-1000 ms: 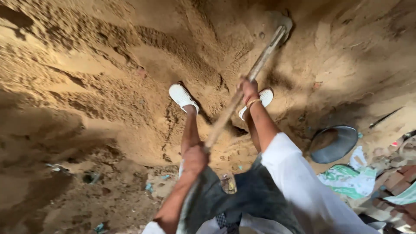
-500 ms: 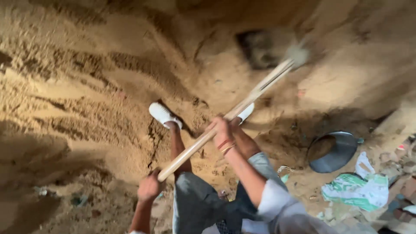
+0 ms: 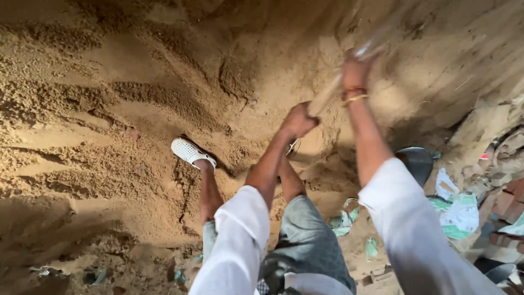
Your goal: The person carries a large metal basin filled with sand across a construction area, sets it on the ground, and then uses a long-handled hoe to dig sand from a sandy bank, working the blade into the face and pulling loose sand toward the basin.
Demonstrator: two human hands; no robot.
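I stand on a heap of loose brown sand (image 3: 109, 120), my foot in a white perforated clog (image 3: 191, 152) planted on it. Both hands grip a long pale wooden handle (image 3: 333, 90), blurred by motion and pointing up and to the right. My left hand (image 3: 299, 120) is closed around its lower part. My right hand (image 3: 355, 71), with bangles on the wrist, is closed higher up on it. The tool's head is out of view or too blurred to make out. White sleeves cover both upper arms.
A round dark metal pan (image 3: 417, 164) lies on the ground at the right. Beside it are white and green plastic bags (image 3: 458, 213) and a pile of broken bricks (image 3: 505, 202). Small litter (image 3: 93, 276) lies at the bottom left.
The handle has swung upward and away from the sand. Both hands rose with it; the right hand now sits high near the top, and the tool head has left the view.
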